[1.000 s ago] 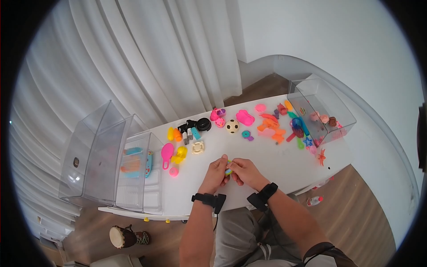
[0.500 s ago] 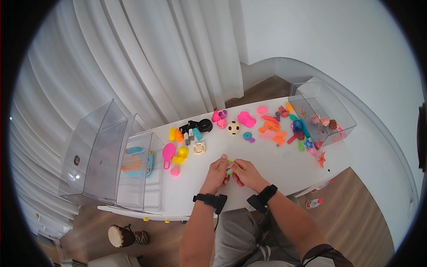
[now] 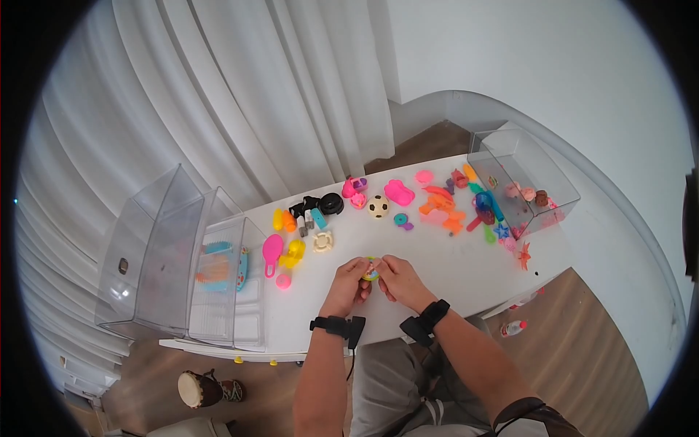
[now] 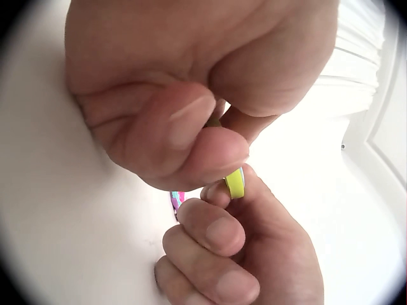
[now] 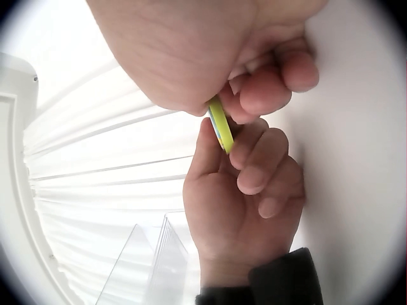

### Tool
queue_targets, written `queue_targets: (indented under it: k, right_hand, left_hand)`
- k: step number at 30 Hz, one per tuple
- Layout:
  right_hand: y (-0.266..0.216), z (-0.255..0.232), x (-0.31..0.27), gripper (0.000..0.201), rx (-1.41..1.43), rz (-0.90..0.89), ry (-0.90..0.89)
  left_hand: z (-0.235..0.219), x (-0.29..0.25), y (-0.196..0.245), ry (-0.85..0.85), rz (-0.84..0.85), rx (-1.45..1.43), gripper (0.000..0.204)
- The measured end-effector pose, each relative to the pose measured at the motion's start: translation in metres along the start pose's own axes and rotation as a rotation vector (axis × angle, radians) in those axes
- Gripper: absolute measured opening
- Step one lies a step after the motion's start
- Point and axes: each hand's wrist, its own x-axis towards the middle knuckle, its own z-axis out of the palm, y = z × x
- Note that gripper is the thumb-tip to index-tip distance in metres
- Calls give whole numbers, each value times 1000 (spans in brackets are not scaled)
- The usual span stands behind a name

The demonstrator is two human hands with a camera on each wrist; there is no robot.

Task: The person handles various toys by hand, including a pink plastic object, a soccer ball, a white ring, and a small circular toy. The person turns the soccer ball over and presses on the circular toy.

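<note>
Both hands meet over the front of the white table, holding a small round disc (image 3: 370, 269) between them. It has a yellow-green rim and a multicoloured face, partly covered by fingers. My left hand (image 3: 347, 285) pinches its left side with thumb and fingers. On the opposite edge, my right hand (image 3: 403, 281) has its own thumb-and-finger pinch. Edge-on in the right wrist view, the disc (image 5: 220, 126) looks thin. Only a bit of the yellow-green rim (image 4: 235, 184) shows in the left wrist view.
Behind the hands lie a toy football (image 3: 378, 207), a cream ring (image 3: 323, 242), a yellow toy (image 3: 293, 253), a pink paddle-shaped toy (image 3: 273, 253) and orange pieces (image 3: 442, 206). Clear bins stand left (image 3: 156, 266) and right (image 3: 557, 167). A drum (image 3: 191, 390) stands on the floor.
The disc has turned between the hands, so more of its coloured face shows. Both hands have shifted slightly left and the fingers have spread a little off its face.
</note>
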Motion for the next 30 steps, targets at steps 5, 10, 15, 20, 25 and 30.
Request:
queue_targets:
  k: [5, 10, 15, 20, 25, 30]
  right_hand:
    - [-2, 0, -3, 38, 30, 5, -88]
    - [2, 1, 0, 40, 44, 7, -57]
    - [3, 0, 1, 40, 84, 14, -58]
    - [2, -5, 3, 38, 169, 4, -66]
    - [5, -5, 5, 37, 102, 8, -63]
    - [4, 1, 4, 39, 21, -25, -15]
  left_hand:
    - [-2, 4, -8, 13, 60, -60, 33]
    - [-1, 3, -6, 13, 45, -57, 33]
    - [-4, 1, -7, -33, 46, -74, 32]
    - [-5, -1, -5, -103, 33, -47, 33]
    - [0, -4, -1, -97, 26, 23, 36]
    - [1, -1, -7, -41, 92, 90, 35]
